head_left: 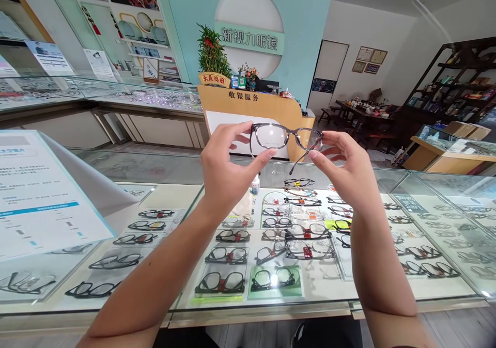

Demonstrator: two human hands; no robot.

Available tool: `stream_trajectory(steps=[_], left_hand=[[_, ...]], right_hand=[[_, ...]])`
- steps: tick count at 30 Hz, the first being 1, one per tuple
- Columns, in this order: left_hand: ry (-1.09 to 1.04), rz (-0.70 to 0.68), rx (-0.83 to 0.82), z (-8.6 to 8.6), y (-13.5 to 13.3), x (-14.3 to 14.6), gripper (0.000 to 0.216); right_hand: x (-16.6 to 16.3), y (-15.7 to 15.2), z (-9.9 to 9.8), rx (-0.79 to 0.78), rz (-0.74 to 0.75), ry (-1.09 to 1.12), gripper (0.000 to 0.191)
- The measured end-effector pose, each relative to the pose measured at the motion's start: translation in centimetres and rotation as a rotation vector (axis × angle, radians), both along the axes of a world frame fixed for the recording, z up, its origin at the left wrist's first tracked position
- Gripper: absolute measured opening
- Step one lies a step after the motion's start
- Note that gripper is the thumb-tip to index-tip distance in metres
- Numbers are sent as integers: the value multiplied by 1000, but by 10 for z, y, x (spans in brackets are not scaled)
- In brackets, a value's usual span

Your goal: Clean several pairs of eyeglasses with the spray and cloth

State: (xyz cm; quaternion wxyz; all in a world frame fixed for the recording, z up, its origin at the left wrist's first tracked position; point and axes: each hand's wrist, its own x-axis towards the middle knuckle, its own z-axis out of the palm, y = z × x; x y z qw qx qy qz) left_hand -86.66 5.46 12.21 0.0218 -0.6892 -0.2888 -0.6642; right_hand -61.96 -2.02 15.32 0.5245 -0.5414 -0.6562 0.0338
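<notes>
A pair of dark-rimmed eyeglasses (pixel 290 131) with clear lenses is held up above the glass display counter, roughly level. My left hand (pixel 228 164) pinches its left end near the hinge, the thumb lying below the left lens. At the other end, my right hand (pixel 344 164) grips the frame by the right hinge, with thumb and fingers closed on it. One temple arm (pixel 296 165) slants down behind the right lens. Beneath my hands, several rows of eyeglasses (pixel 308 232) lie inside the counter, some with red tags between the lenses.
A printed sign (pixel 42 198) stands on the counter at left. A small white bottle (pixel 256 184) is beyond my left hand. Across the aisle are a wooden cashier desk (pixel 251 105) with plants and more glass showcases (pixel 147 97). Another display case (pixel 457 146) stands at right.
</notes>
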Motion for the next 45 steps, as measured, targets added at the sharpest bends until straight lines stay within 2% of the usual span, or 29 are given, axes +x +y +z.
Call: stream_trajectory(steps=[21, 36, 45], left_hand=[[50, -78, -52, -2, 10, -5, 50], [44, -39, -41, -1, 6, -3, 47], [62, -7, -7, -1, 3, -2, 47]], right_hand=[[0, -7, 4, 77, -32, -11, 49], [-1, -7, 4, 40, -40, -27, 52], [1, -5, 3, -4, -35, -59, 45]])
